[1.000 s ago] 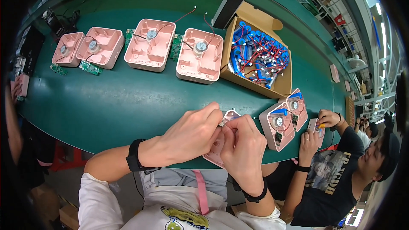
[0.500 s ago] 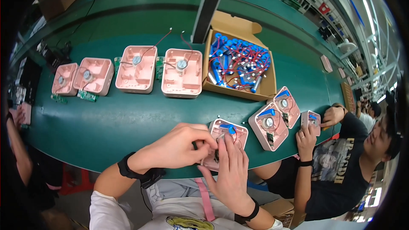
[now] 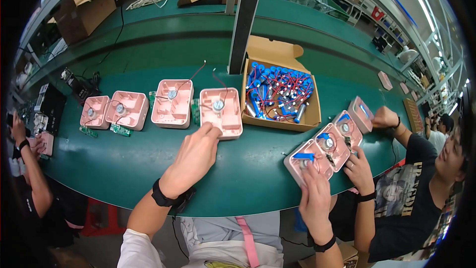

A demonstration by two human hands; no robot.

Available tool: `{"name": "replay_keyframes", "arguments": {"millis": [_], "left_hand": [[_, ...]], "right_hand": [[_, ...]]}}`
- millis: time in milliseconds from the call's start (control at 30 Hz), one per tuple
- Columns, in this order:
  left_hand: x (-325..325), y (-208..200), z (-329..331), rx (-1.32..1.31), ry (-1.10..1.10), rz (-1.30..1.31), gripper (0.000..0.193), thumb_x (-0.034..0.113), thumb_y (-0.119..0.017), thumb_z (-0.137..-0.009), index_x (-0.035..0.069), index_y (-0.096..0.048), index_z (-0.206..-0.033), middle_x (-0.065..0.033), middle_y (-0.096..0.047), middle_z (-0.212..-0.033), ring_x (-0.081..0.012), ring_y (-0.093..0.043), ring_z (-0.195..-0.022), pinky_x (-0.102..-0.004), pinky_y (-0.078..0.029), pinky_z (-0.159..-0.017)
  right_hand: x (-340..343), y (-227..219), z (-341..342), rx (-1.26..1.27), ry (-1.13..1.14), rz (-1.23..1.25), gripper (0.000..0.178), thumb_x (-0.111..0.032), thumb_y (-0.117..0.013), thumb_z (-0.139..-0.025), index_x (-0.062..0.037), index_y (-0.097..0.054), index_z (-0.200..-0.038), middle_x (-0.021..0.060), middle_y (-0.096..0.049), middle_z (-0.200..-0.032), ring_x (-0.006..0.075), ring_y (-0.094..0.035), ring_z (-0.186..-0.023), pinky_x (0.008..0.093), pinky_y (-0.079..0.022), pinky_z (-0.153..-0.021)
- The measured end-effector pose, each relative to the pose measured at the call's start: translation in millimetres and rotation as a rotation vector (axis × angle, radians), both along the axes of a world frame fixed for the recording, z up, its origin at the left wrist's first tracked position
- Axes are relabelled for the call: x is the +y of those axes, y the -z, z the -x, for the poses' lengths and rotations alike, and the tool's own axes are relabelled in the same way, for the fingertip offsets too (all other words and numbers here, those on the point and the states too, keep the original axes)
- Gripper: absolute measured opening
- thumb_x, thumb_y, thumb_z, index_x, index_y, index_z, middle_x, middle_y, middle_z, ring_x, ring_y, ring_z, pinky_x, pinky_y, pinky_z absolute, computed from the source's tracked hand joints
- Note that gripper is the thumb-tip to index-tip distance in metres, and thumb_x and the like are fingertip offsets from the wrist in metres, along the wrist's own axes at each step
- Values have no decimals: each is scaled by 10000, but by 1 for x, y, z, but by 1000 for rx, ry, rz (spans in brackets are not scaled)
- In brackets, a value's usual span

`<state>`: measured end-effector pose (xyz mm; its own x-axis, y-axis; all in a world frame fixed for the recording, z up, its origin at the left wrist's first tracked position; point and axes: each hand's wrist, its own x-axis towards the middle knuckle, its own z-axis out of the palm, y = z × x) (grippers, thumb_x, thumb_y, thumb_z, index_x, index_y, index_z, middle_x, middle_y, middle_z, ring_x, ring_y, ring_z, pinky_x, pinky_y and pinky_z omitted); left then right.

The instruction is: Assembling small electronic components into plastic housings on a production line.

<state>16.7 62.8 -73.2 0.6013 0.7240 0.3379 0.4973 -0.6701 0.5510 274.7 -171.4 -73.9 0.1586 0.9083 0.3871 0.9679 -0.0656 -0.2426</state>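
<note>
My left hand (image 3: 191, 160) reaches forward, its fingers closed on the near left corner of a pink plastic housing (image 3: 231, 128) with a round speaker (image 3: 218, 104) and red wires inside. Off to the right, my right hand (image 3: 316, 199) grips the near edge of another pink housing (image 3: 291, 167), fingertips over its inside. A blue battery (image 3: 303, 156) lies in that housing, and the fingers partly hide its speaker. Touching it is a further housing (image 3: 339, 163) with a battery, speaker and small circuit board.
An open cardboard box (image 3: 282, 125) of blue wired batteries stands behind, beside a metal post (image 3: 244, 25). Several pink housings (image 3: 130, 114) with green circuit boards (image 3: 121, 129) line the left. At right, a co-worker's hands (image 3: 359, 171) are at two more housings; another person's hand (image 3: 19, 128) is far left.
The housing that was between both hands now sits to the right, against the others, under my right hand. My left hand has let go of it and moved forward to another housing.
</note>
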Motion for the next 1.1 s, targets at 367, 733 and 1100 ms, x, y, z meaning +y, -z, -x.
{"name": "replay_keyframes", "arguments": {"millis": [367, 733, 1100], "left_hand": [[-78, -35, 21, 344, 365, 200, 154, -15, -645, -887, -12, -669, -1040, -191, -663, -1033, -433, -697, -777, -495, -597, -688], [-32, -22, 14, -74, 246, 571, 451, 170, -842, -902, -43, -670, -1260, -150, -689, -1176, -255, -738, -890, -385, -610, -771], [-16, -13, -15, -20, 230, 819, 294, 104, -861, -889, -46, -681, -1066, -2, -628, -743, -54, -565, -632, -257, -446, -549]], "right_hand": [[27, -37, 46, 366, -28, -23, 503, -79, -830, -868, 3, -636, -1325, 204, -696, -1198, 373, -664, -1032, 466, -547, -880], [104, -5, 52, 387, -112, 2, 467, -54, -780, -899, 33, -625, -1330, 149, -724, -919, 359, -697, -790, 397, -573, -729], [94, -30, 57, 1411, -124, -243, 132, -41, -694, -1024, 62, -721, -1101, 116, -771, -955, 88, -649, -698, 262, -519, -619]]}}
